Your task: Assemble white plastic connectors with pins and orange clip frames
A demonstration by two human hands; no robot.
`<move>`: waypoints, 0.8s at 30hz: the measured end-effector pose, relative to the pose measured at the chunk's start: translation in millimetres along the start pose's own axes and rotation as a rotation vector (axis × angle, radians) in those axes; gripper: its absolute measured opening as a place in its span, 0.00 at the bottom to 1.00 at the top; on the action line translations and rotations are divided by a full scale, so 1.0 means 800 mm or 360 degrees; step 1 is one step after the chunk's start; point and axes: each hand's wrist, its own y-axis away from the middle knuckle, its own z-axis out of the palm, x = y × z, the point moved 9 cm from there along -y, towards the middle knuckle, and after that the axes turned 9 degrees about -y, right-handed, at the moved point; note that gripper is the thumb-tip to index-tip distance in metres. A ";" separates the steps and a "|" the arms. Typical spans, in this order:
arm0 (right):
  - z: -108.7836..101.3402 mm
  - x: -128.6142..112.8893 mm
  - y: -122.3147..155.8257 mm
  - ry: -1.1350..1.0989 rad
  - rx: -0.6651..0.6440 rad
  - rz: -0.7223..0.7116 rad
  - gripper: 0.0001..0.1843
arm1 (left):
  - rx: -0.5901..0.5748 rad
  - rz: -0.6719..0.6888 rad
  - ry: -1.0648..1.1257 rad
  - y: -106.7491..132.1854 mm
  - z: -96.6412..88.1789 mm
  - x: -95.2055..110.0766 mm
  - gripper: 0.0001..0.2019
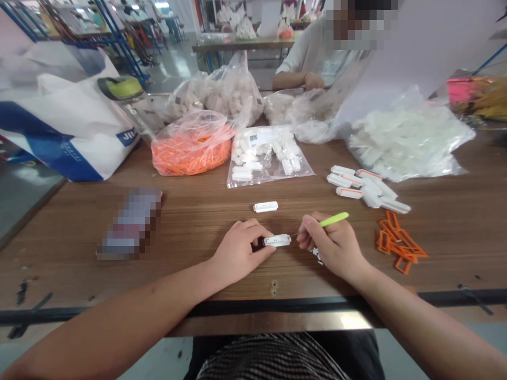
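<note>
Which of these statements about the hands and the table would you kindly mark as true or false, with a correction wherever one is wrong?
1. The right hand holds a lime-green stick. True.
2. The left hand pinches a white plastic tag. True.
3. The orange plastic frames lie inside a plastic bag. False: they lie loose on the wooden table.
4. A second white tag lies to the left of the left hand. False: it lies ahead of the hands.
5. A co-worker sits across the table, beyond a clear bag of white parts. True.
</note>
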 end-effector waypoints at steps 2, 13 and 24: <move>0.000 0.000 0.000 -0.0001 0.0000 0.0004 0.23 | -0.0002 -0.0003 -0.0008 0.000 0.001 -0.001 0.03; 0.014 -0.012 0.008 0.0389 -0.0199 -0.0191 0.21 | -0.0001 -0.0028 0.0028 0.000 0.000 -0.001 0.03; -0.005 -0.010 0.002 0.0003 0.0038 -0.0083 0.23 | -0.0002 -0.0019 -0.0003 0.001 0.000 -0.001 0.03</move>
